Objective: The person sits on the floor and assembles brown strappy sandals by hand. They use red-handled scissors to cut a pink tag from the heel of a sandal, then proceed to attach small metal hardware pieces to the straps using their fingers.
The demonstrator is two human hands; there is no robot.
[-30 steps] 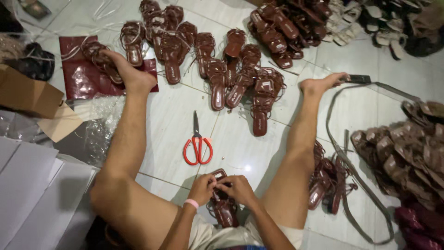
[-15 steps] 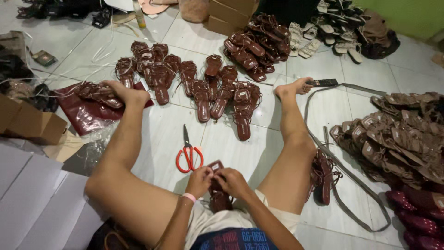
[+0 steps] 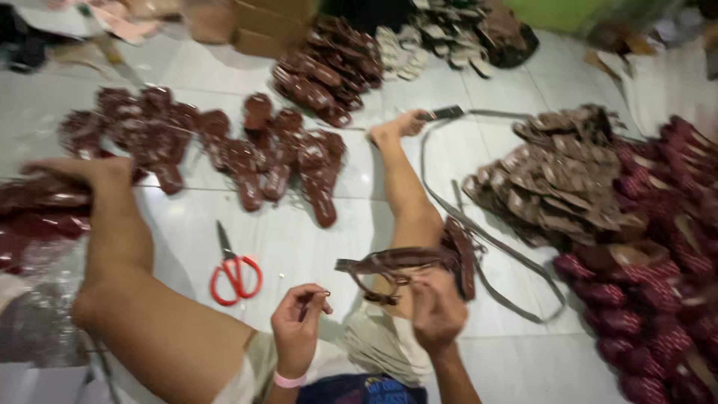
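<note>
My right hand [image 3: 437, 310] grips a brown strappy sandal [image 3: 396, 265] and holds it up sideways above my lap, its straps hanging towards the left. My left hand [image 3: 298, 323], with a pink wristband, hovers just left of the sandal and is apart from it. Its fingertips are pinched together, and blur hides whether anything small is between them. My bare legs stretch out to the left and to the middle of the white tiled floor [image 3: 299, 232]. Red-handled scissors [image 3: 233, 273] lie on the tiles between my legs.
A row of dark red sandals [image 3: 247, 157] lies ahead. More are heaped at the back [image 3: 321, 75]. A brown sandal pile [image 3: 568, 179] and maroon sandals [image 3: 658, 284] fill the right side. A grey strap [image 3: 486, 239] loops beside my right leg. Cardboard boxes [image 3: 254, 19] stand at the back.
The view has swung to the right. The sandal has come up off the floor between my legs into my right hand, and my left hand has let go of it.
</note>
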